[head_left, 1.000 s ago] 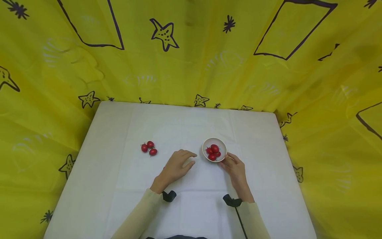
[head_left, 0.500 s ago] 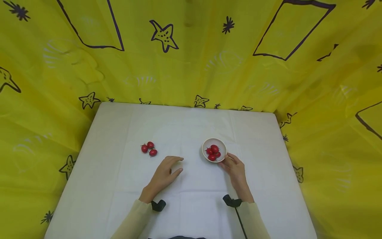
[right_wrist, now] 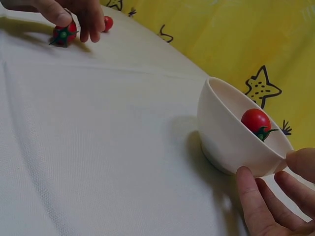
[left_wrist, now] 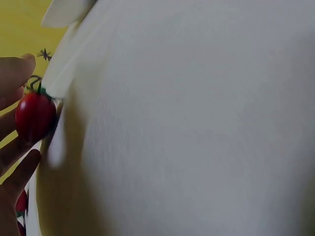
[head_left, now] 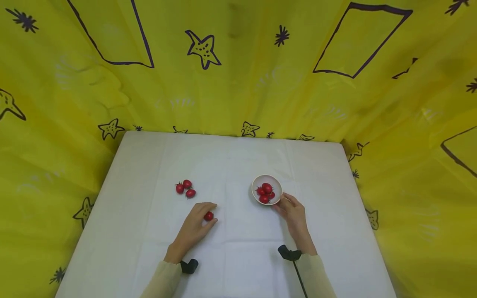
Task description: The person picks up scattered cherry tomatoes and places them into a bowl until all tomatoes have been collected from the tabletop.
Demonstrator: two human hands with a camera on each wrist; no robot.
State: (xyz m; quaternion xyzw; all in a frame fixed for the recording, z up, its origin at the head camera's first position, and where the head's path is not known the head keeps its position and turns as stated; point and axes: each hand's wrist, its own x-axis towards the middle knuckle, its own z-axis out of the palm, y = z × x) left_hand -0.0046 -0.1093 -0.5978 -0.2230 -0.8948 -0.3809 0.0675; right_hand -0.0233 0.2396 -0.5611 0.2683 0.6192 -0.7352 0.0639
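Note:
In the head view my left hand [head_left: 195, 221] is low over the table, thumb and fingers on either side of a cherry tomato [head_left: 208, 216]. A gap shows by the thumb; the left wrist view has fingers close behind this cherry tomato [left_wrist: 35, 117]. My right hand [head_left: 294, 213] holds a small white bowl [head_left: 255, 198] by its near right side, thumb at the rim and fingers against the outer wall. Several cherry tomatoes [head_left: 266, 188] with green stems lie in the bowl. Three more cherry tomatoes [head_left: 190, 193] sit together left of centre.
A white cloth covers the table [head_left: 231, 161]. Yellow curtain [head_left: 238, 82] with dark star drawings hangs behind and along both sides. Each wrist wears a black camera [head_left: 189, 266], and a cable runs from the right one.
My left hand has moved away from the bowl, left and toward me, to the single cherry tomato, now visible between thumb and fingers. The right hand and bowl stay in place.

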